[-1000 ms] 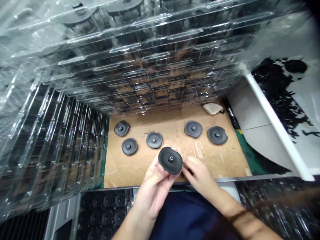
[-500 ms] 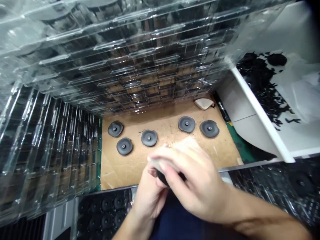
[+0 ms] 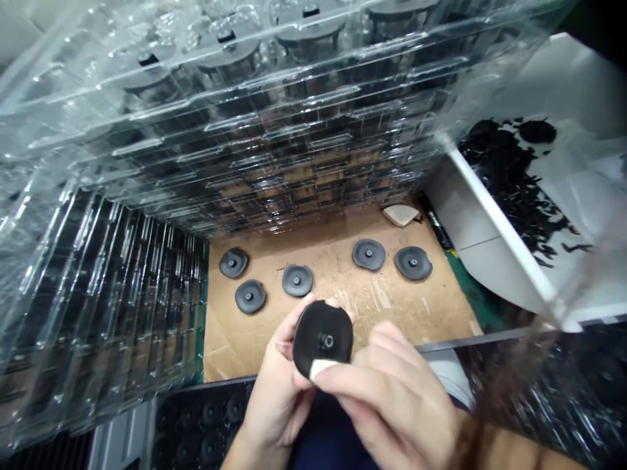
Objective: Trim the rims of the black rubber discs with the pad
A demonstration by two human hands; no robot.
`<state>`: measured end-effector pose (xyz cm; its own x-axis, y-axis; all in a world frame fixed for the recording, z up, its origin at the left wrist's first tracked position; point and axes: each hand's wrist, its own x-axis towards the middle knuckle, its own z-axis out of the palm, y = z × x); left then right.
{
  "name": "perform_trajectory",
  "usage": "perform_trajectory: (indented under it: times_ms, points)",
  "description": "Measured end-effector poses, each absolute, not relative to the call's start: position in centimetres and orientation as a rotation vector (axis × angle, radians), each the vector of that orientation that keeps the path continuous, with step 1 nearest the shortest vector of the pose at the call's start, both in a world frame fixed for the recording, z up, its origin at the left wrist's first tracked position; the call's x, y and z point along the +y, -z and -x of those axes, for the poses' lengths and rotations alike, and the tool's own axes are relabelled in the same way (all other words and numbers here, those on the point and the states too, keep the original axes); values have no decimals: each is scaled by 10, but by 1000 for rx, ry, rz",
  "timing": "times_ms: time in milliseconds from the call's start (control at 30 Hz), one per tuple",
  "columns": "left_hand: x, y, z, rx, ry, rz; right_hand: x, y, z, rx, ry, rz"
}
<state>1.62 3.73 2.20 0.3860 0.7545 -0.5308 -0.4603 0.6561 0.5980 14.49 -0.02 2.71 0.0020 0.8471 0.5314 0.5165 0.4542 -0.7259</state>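
Note:
My left hand (image 3: pixel 277 385) grips a black rubber disc (image 3: pixel 323 336) with a small hub in its middle, holding it up by its left edge above the cardboard sheet (image 3: pixel 421 307). My right hand (image 3: pixel 396 405) comes in from the lower right, fingers curled, and its thumb presses on the disc's lower rim. Several more black discs lie flat on the cardboard: a left group (image 3: pixel 249 296) and a right pair (image 3: pixel 413 262).
Tall stacks of clear plastic trays (image 3: pixel 274 130) loaded with discs wall in the back and left (image 3: pixel 98 294). A black tray of discs (image 3: pixel 206 418) sits at lower left. A white bin with black scraps (image 3: pixel 519 176) is at right. A beige cloth piece (image 3: pixel 400 213) lies at the back.
My right hand, which covered the disc half a second ago, has dropped lower so the disc shows again, with the thumb on its bottom rim. The camera tilted slightly.

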Motion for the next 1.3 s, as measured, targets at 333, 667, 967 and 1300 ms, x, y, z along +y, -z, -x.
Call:
perform_trajectory:
  times_ms: [333, 667, 967, 1300]
  points:
    - [38, -16, -23, 800, -901, -288, -6, -31, -150, -1669, -277, 1334]
    - [38, -11, -22, 860, -933, -287, 3, -13, -163, -1601, -519, 1422]
    - [35, -7, -18, 867, -922, -258, -18, 66, -172, -1610, -744, 1563]
    - [27, -6, -19, 891, -779, -256, 9, -45, -149, -1648, -432, 1300]
